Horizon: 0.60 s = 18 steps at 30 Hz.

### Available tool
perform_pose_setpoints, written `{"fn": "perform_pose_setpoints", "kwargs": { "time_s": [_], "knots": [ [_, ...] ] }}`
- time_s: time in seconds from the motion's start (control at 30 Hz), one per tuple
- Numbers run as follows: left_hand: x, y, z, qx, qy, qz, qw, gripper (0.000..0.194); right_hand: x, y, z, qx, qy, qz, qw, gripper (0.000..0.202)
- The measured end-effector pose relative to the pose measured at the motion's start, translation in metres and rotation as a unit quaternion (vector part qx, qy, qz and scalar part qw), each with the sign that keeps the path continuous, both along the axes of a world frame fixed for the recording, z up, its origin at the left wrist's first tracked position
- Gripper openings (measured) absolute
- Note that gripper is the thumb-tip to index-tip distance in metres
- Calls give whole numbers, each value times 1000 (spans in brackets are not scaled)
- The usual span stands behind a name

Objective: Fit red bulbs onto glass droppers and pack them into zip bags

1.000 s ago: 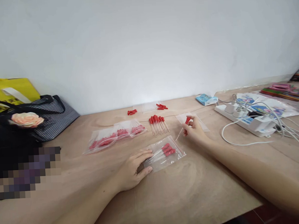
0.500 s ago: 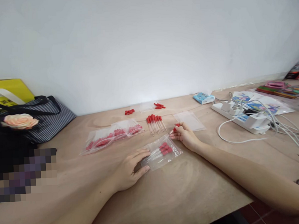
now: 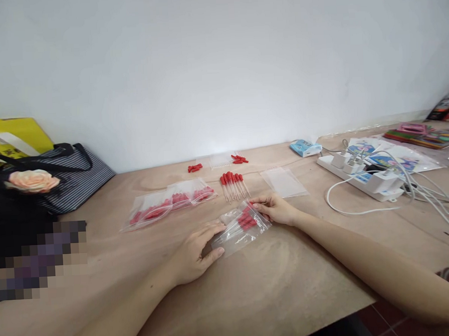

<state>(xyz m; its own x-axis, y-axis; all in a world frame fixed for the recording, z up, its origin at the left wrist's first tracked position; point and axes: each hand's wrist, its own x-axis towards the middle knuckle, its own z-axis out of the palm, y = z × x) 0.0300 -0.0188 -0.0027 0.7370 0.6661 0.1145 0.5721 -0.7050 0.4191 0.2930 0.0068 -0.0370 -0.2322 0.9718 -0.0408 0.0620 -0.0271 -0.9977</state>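
A clear zip bag lies flat on the table with several red-bulbed droppers inside. My left hand curves round the bag's left end, fingers and thumb holding it to the table. At the bag's right-hand mouth, my right hand is closed on a dropper by its red bulb. The glass part of that dropper reaches into the bag, and the fingers partly hide it. Just beyond the bag, a row of loose droppers lies side by side.
Filled zip bags overlap at the left. Flat clear bags lie right of the loose droppers. Red bulbs and glass tubes are near the wall. A power strip with cables stands right, a striped bag left.
My right hand has moved slightly left and toward me, taking the dropper from beside the bag into its mouth. My left hand has stayed at the bag's left end.
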Motion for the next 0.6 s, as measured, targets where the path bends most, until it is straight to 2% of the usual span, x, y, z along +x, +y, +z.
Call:
{"fn": "perform_pose_setpoints", "kwargs": {
  "time_s": [0.13, 0.23, 0.3, 0.5, 0.6],
  "knots": [
    [0, -1, 1, -1, -4, -1, 1000, 40, -4, 2, -1, -1, -13, -29, 1000, 35],
    [0, -1, 0, 1, -6, -2, 1000, 40, -8, 3, -2, 30, -23, -75, 996, 31],
    [-1, -1, -1, 1, -4, -3, 1000, 40, -9, 3, -4, 42, -22, -79, 996, 31],
    [1, -2, 2, 2, -3, -4, 1000, 40, -8, 3, -10, 39, 10, -15, 999, 45],
    [1, -2, 2, 8, -3, -4, 1000, 39, -8, 2, -8, 71, 8, 40, 997, 44]
  ]
}}
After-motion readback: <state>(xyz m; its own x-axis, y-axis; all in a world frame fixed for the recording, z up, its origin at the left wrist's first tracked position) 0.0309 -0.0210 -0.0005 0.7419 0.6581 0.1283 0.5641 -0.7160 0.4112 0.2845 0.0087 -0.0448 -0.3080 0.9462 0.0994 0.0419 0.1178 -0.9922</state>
